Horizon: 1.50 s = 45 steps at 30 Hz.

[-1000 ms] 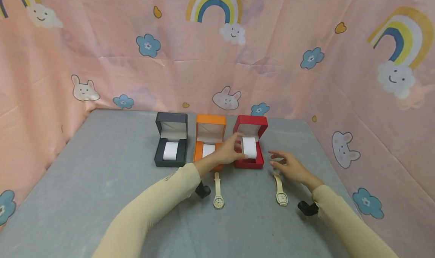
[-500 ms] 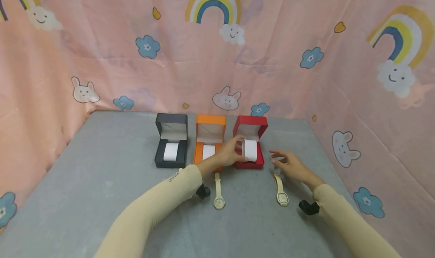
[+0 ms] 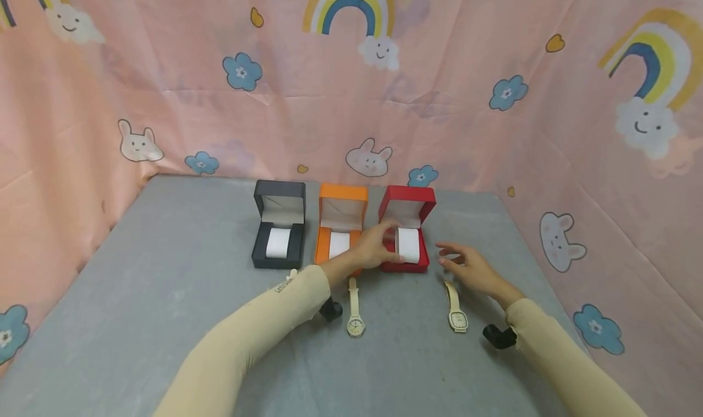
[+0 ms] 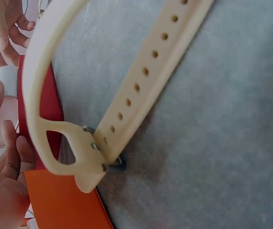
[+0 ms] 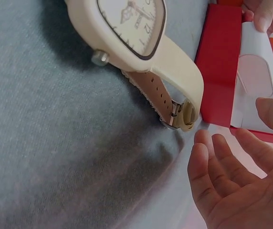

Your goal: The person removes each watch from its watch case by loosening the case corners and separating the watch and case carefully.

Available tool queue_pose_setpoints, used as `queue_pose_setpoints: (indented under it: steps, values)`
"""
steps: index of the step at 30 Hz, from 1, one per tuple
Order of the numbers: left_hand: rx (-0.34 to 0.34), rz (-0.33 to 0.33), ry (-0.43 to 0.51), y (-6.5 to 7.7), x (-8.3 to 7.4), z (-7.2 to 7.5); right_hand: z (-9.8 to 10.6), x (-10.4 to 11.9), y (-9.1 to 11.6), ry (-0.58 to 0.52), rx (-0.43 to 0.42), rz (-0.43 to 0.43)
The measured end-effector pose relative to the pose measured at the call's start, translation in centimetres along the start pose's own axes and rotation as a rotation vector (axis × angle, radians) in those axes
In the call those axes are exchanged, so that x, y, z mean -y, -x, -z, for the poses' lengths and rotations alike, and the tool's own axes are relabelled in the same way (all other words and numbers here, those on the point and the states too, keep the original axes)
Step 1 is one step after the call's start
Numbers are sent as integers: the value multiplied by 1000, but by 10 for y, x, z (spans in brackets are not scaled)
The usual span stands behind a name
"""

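Note:
My left hand (image 3: 374, 247) grips a white watch cushion (image 3: 408, 246) by its left side, thumb and fingers around it. The cushion sits low in the open red watch box (image 3: 412, 268); in the right wrist view its near end (image 5: 256, 76) tilts up out of the box. My right hand (image 3: 473, 271) hovers to the right of that box, fingers loosely bent and holding nothing. Just below it lies a cream watch with a squarish dial (image 3: 457, 320). Another cream watch with a round dial (image 3: 356, 325) lies near my left wrist.
An orange watch box (image 3: 343, 192) and a dark grey one (image 3: 279, 188) stand open on the left, each with a white cushion. My left forearm partly covers the orange box. A small pale piece (image 3: 292, 274) shows behind the left sleeve. A patterned pink cloth hangs behind.
The white cushion has gone down into the red box, my left hand moving slightly with it. The right hand has barely moved; the watches lie where they were.

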<state>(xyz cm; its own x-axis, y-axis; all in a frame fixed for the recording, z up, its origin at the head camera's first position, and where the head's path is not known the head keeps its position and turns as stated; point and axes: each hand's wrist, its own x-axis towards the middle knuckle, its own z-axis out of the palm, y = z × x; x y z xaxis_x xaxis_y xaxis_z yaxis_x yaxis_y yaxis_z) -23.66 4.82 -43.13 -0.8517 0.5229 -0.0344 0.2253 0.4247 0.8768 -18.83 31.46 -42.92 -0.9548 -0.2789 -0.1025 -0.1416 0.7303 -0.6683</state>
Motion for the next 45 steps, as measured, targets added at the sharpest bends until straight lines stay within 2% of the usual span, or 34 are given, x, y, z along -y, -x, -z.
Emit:
queue_pose_setpoints:
  steps: [7, 12, 21, 35, 39, 45]
  values:
    - [-22, 49, -100, 0, 0, 0, 0, 4, 1, 11, 0, 13]
    - [-25, 70, -111, 0, 0, -1, 0, 5, 1, 10, 1, 5]
    - [-10, 24, -109, -1, 1, -1, 1, 7, 0, 8, 11, 2]
    - [2, 21, -127, -6, -1, 1, 1, 9, -1, 7, 21, -14]
    - [6, -8, -136, -7, 0, 0, 2, 9, -1, 12, 20, -14]
    - [47, -82, -159, -7, 3, 1, 2, 9, -1, 5, 22, -16]
